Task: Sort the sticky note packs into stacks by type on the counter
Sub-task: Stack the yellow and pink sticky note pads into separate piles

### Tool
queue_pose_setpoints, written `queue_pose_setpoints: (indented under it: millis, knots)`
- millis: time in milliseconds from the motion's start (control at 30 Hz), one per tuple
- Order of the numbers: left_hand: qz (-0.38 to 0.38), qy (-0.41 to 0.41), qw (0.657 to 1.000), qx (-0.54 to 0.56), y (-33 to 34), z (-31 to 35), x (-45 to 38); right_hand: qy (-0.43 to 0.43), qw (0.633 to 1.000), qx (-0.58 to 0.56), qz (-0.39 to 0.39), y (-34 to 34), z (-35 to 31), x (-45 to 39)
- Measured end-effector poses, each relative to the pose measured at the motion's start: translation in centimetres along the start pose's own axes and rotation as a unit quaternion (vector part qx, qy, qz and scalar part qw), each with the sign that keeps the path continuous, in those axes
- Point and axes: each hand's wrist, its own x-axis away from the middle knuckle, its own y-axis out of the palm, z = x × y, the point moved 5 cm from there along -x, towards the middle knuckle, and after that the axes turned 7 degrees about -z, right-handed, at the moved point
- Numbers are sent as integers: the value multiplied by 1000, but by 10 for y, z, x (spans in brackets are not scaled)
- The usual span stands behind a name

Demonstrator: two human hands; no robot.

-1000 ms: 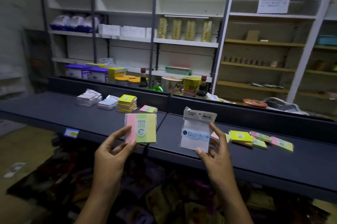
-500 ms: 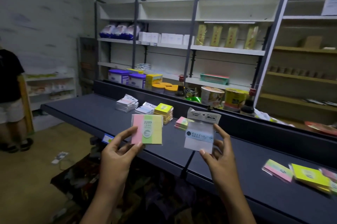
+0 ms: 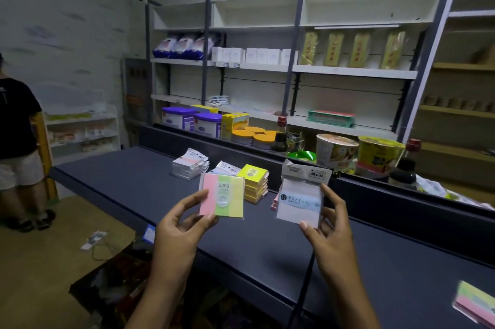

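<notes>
My left hand (image 3: pixel 180 224) pinches a pink-green-yellow striped sticky note pack (image 3: pixel 221 196) marked 2209, held up over the dark counter (image 3: pixel 128 184). My right hand (image 3: pixel 329 232) grips a white bagged pack (image 3: pixel 301 197) with a blue label and a hang tab. Behind them on the counter stand a white pack stack (image 3: pixel 189 165), a smaller white stack (image 3: pixel 226 167), a yellow pack stack (image 3: pixel 254 182) and a pink stack (image 3: pixel 274 201), mostly hidden by the bagged pack. Another striped pack (image 3: pixel 475 302) lies blurred at the far right.
Shelves behind the counter hold tins (image 3: pixel 192 121), cup noodles (image 3: pixel 336 150), bottles and boxes. A person in a black shirt (image 3: pixel 16 141) stands at the left. Paper scraps (image 3: pixel 92 240) lie on the floor below the counter's front edge.
The view has swung left, bringing the sorted stacks closer and pushing the loose packs off to the right. Both hands still hold their packs up.
</notes>
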Motion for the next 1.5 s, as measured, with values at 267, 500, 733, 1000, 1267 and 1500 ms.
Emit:
queue_pose_setpoints:
  millis: [267,500,733,1000,1267,1500]
  knots:
    - [-82,-13,996,-10,23,-43,-79,9,997,24,78,-5,10,-30]
    - [-193,-30,980,-24,77,-95,-143,23,985,60,160,-16,12,-46]
    - [-248,-71,959,-117,134,-158,-179,41,972,96,211,-21,11,-49]
    - [-265,-9,914,-307,144,-177,-187,48,963,118,239,-16,11,-47]
    - [-269,98,809,-513,144,-172,-168,54,962,122,238,-7,15,-46]
    - [-277,137,793,-525,143,-163,-159,64,964,122,227,-15,11,-33]
